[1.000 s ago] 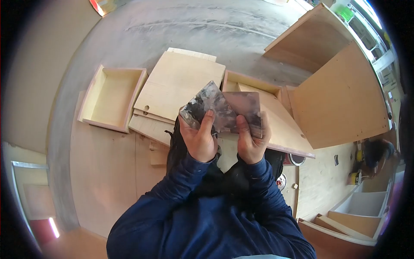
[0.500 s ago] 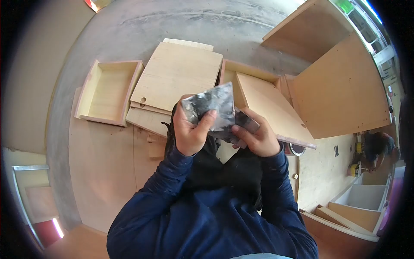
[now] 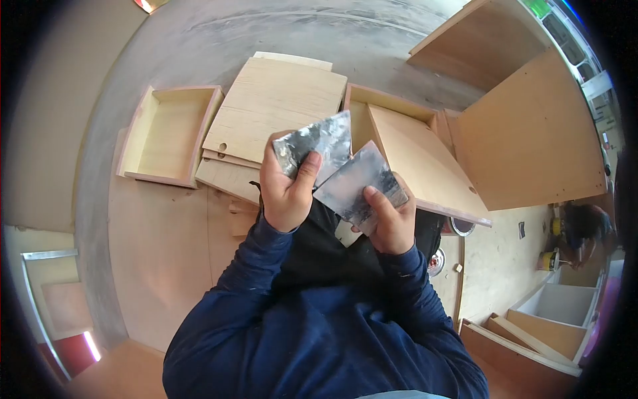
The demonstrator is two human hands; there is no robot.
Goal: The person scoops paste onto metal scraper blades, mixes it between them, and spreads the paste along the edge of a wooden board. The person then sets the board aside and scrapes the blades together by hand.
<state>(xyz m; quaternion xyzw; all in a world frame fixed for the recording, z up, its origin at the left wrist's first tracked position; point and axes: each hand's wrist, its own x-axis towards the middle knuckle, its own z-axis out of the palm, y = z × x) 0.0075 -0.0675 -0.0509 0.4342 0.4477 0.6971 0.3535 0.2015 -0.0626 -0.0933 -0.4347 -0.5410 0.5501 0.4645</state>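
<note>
The left hand (image 3: 287, 189) grips a smeared flat plate (image 3: 324, 141) near twelve o'clock in the head view, a second smeared plate (image 3: 356, 183) sits toward four o'clock from it, clasped by the right hand (image 3: 393, 223), and a wooden panel (image 3: 423, 153) slants at the view's two o'clock.

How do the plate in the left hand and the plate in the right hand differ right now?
Look: the left plate is mottled with dark and whitish patches; the right plate has a more even, paler middle and darker lower right side.
Position: the left plate, in the left hand, sits higher in the picture than the right plate, in the right hand.
Both are flat, smeared and held with a thumb on the face.
</note>
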